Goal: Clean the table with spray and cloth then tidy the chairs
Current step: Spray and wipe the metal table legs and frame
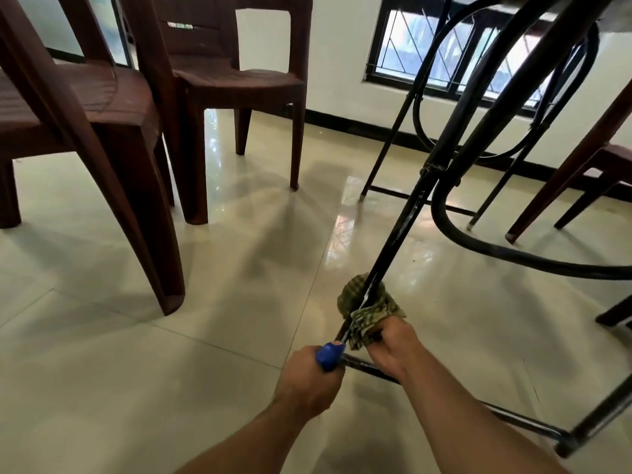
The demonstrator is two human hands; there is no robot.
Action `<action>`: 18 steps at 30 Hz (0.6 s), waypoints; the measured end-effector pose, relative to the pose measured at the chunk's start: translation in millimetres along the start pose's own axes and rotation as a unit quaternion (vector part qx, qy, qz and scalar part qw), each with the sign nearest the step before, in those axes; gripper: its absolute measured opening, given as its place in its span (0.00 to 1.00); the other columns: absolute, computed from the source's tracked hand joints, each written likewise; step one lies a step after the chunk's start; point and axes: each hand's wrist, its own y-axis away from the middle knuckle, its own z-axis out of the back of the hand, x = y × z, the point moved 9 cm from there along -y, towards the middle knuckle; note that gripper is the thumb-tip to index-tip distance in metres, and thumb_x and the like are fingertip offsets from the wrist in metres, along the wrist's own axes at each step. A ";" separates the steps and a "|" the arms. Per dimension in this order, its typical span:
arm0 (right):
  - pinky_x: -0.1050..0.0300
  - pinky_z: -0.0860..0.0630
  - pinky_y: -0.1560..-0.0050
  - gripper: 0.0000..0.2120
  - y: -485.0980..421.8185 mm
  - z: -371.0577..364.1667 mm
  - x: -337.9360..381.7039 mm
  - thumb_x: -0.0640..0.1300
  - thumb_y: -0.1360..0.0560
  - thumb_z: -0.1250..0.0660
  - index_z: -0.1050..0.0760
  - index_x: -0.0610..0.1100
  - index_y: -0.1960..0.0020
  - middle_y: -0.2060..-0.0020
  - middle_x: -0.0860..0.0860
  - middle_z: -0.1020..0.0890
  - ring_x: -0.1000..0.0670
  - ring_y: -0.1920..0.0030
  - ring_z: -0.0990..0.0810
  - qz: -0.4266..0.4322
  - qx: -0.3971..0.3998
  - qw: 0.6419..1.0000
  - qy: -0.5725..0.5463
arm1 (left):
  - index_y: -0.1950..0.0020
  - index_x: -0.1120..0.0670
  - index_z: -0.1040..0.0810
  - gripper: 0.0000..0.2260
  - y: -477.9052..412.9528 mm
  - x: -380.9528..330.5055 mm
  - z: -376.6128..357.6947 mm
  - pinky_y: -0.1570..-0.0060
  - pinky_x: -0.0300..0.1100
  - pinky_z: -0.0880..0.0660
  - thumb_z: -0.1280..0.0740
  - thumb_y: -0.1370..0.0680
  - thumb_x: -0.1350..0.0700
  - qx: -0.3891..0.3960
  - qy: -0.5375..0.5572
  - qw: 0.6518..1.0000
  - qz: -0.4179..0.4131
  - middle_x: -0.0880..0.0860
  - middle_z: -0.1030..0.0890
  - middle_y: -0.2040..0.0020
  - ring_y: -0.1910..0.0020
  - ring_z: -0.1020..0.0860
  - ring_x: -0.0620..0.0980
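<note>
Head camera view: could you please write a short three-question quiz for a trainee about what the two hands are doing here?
1. True or false: the right hand holds the checked cloth around the black table leg.
2. What does the left hand grip? A) a brush B) the blue-capped spray bottle C) a sponge
3. How many brown chairs stand left of that table leg?

Key: 1 true; 2 B; 3 two.
</note>
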 end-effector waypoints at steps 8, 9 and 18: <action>0.45 0.19 0.48 0.25 -0.8 14.7 -23.4 0.25 0.25 0.46 0.22 0.38 0.34 0.39 0.39 0.18 0.39 0.39 0.19 -0.020 -0.006 0.998 -0.056 | 0.56 0.47 0.23 0.05 -2.5 21.6 -7.0 0.56 0.55 0.17 0.32 0.27 0.47 0.008 -0.027 0.999 0.033 0.54 0.16 0.59 0.59 0.16 0.56; 0.42 0.20 0.43 0.24 0.0 18.9 -26.1 0.25 0.24 0.45 0.21 0.39 0.36 0.41 0.40 0.17 0.39 0.40 0.19 -0.020 -0.020 0.999 -0.017 | 0.56 0.48 0.24 0.03 -2.4 24.7 -7.8 0.55 0.55 0.17 0.32 0.25 0.50 0.007 -0.026 0.999 0.042 0.56 0.16 0.58 0.57 0.16 0.58; 0.48 0.20 0.59 0.13 18.0 10.1 -1.2 0.33 0.26 0.39 0.16 0.39 0.50 0.52 0.40 0.14 0.40 0.55 0.17 -0.004 -0.144 0.984 0.108 | 0.57 0.50 0.21 0.06 -7.1 -16.7 6.0 0.56 0.54 0.17 0.29 0.24 0.49 -0.034 0.037 0.998 -0.026 0.53 0.17 0.62 0.65 0.20 0.51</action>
